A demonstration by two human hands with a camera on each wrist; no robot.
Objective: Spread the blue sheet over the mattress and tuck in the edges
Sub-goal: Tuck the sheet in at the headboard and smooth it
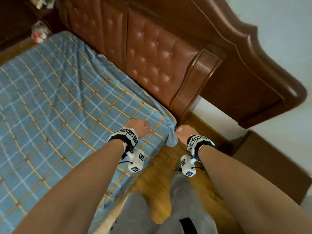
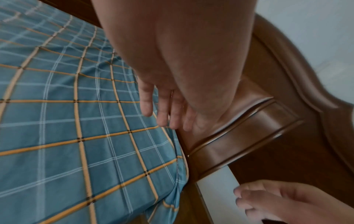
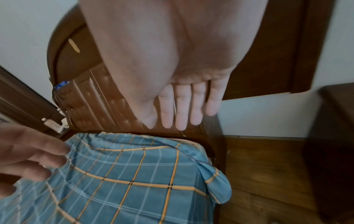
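Note:
The blue sheet [image 1: 67, 98] with orange and white checks lies spread over the mattress, which it hides almost fully. Its near corner by the headboard hangs as a loose flap [image 1: 172, 141] [image 3: 216, 184] over the bed's side. My left hand [image 1: 141, 127] hovers just above the sheet [image 2: 76, 121] near that corner, its fingers [image 2: 164, 115] straight and holding nothing. My right hand [image 1: 183, 130] is beside the corner, off the bed, its fingers [image 3: 182, 112] straight above the sheet [image 3: 134, 174] and empty. Neither hand plainly touches the cloth.
A brown tufted headboard [image 1: 152, 56] stands right behind the mattress. A dark wooden nightstand [image 1: 270, 166] is at the right, against the white wall. Wooden floor [image 1: 157, 183] runs along the bed's side, where my grey trousers [image 1: 185, 208] show. Small items [image 1: 38, 33] sit beyond the far corner.

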